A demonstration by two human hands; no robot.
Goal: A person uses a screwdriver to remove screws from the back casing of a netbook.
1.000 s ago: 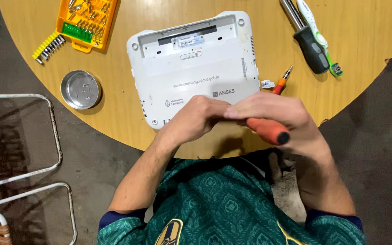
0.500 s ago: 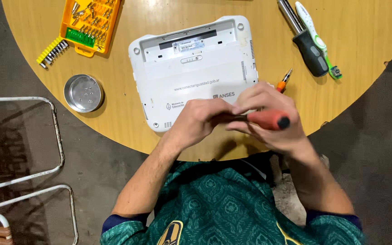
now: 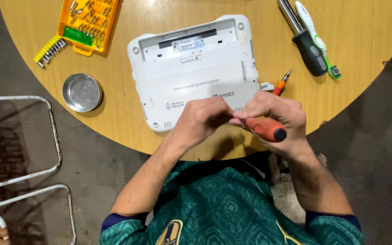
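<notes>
Over laptop (image 3: 191,77): hands, screwdriver (image 3: 265,128) unmoved.

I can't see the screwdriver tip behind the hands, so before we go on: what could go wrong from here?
1. Both hands, left hand and right hand, cover the tip of the orange-handled screwdriver, so a slip could scratch the white laptop.
2. The work is at the table edge; a freed screw might drop to the floor.
3. The metal dish sits a reach away on the left, so screws might get set down loose.
</notes>
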